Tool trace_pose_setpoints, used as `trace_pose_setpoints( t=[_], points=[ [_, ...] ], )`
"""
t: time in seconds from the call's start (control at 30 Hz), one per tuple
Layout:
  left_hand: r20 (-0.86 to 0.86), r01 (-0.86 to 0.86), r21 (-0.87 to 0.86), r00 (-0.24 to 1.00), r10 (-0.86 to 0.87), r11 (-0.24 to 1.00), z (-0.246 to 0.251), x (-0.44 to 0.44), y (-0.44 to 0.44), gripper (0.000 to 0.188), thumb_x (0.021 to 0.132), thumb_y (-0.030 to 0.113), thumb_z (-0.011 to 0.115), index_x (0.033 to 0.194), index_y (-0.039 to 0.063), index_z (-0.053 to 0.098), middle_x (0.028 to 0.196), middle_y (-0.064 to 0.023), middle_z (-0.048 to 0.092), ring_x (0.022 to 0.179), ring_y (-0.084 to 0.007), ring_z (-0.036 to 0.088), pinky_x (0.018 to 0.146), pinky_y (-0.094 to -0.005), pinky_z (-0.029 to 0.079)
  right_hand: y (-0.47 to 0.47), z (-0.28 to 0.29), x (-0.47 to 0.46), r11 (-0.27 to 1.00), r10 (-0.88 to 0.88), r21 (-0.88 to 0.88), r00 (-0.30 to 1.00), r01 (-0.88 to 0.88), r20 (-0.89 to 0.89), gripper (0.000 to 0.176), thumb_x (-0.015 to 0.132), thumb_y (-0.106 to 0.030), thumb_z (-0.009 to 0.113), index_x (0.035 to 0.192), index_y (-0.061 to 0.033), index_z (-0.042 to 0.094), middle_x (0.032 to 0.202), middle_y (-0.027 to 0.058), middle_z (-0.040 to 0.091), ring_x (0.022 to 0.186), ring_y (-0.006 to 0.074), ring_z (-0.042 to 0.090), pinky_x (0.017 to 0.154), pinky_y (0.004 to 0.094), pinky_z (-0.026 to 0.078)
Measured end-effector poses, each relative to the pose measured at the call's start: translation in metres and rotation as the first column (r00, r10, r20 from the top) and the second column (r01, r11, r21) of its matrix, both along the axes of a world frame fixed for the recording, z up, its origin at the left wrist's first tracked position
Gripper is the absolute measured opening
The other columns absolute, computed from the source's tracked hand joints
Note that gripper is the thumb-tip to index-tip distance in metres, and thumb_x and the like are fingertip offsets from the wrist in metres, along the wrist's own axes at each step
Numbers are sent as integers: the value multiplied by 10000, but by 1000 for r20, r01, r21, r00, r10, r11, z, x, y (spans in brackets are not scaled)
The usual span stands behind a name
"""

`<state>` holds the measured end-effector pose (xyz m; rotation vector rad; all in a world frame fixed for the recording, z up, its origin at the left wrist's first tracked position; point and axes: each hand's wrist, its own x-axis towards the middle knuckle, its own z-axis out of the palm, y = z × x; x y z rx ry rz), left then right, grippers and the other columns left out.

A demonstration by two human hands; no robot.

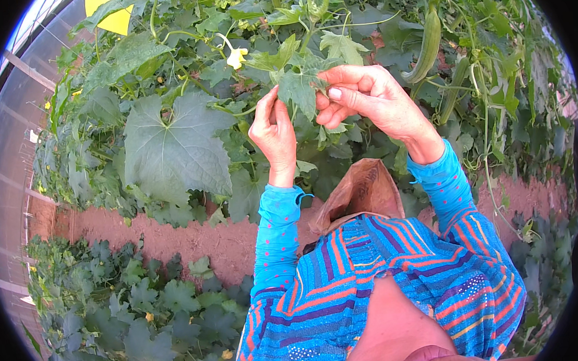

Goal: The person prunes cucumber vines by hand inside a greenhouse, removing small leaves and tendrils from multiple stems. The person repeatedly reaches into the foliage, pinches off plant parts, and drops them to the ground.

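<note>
In front of me, a small lobed luffa leaf (298, 89) lies between my two hands near the top of a vine. My left hand (275, 132) pinches its left side, fingertips partly hidden by foliage. My right hand (370, 95) has thumb and fingers brought together at the leaf's right edge; what exactly sits between them is partly hidden. A yellow luffa flower (236, 58) hangs to the upper left of my left hand. Right of my right hand, a ridged green luffa fruit (426, 48) hangs on the vine, with a second luffa fruit (454, 91) lower beside it.
A brown paper-like bag (363, 189) gapes at my waist. One broad leaf (172, 142) spreads left of my left hand. A bare soil path (174, 235) runs between two plant rows. A yellow card (111, 13) hangs at upper left, near a translucent greenhouse wall (3, 156).
</note>
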<state>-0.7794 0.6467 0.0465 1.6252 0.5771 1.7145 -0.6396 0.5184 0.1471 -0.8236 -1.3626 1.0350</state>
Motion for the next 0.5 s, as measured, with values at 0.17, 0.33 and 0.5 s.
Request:
trace_pose_setpoints(
  t=[0.17, 0.33, 0.5],
  points=[
    [92, 95, -69, 992, -89, 993, -1, 1, 1, 200, 900, -27, 572, 1092, -41, 624, 987, -76, 670, 869, -96, 604, 767, -238, 496, -2, 0, -3, 1000, 14, -16, 997, -15, -78, 352, 939, -179, 570, 1218, 36, 552, 957, 119, 670, 855, 197, 682, 749, 314, 572],
    [67, 124, -101, 991, -117, 987, -2, 0, 0, 216, 921, -25, 538, 1133, -63, 558, 1075, -143, 649, 981, -175, 627, 841, -303, 536, -5, -3, -2, 998, -40, -40, 998, 38, -56, 305, 940, -208, 580, 1134, 26, 600, 880, 102, 668, 772, 192, 691, 685, 293, 579],
    [92, 148, -139, 986, -136, 979, -3, 2, -1, 215, 919, -27, 541, 1130, -63, 560, 1079, -147, 648, 994, -180, 626, 842, -306, 536, -2, -9, 4, 995, -89, -62, 992, 84, -85, 308, 946, -255, 575, 1060, 27, 619, 804, 99, 650, 676, 201, 687, 598, 279, 575]
  ],
)
